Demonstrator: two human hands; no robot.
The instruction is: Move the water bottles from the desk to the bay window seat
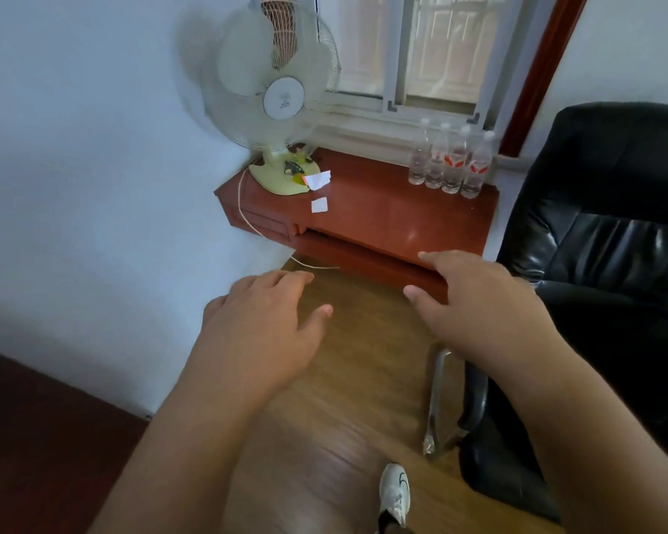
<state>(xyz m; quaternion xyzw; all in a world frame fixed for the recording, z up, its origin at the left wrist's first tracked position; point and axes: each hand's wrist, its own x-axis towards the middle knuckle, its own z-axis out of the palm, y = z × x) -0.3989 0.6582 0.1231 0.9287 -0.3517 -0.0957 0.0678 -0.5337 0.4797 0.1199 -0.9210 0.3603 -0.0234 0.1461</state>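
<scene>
Clear plastic water bottles with red labels (450,161) crowd together; adding another could topple them. Left hand (265,327), right hand (475,298) spread, empty.

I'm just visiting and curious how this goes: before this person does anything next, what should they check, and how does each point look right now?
1. Left hand free: ok, open, holding nothing.
2. Right hand free: ok, open, holding nothing.
3. Water bottles standing upright on the window seat: ok, four in a row by the window.
4. Room on the seat for more: ok, bare wood between the table fan and the bottles.
5. Walking path: not ok, the fan's cord trails to the floor and the black office chair stands close.
6. Bottles left on the desk: cannot tell, desk out of view.
</scene>
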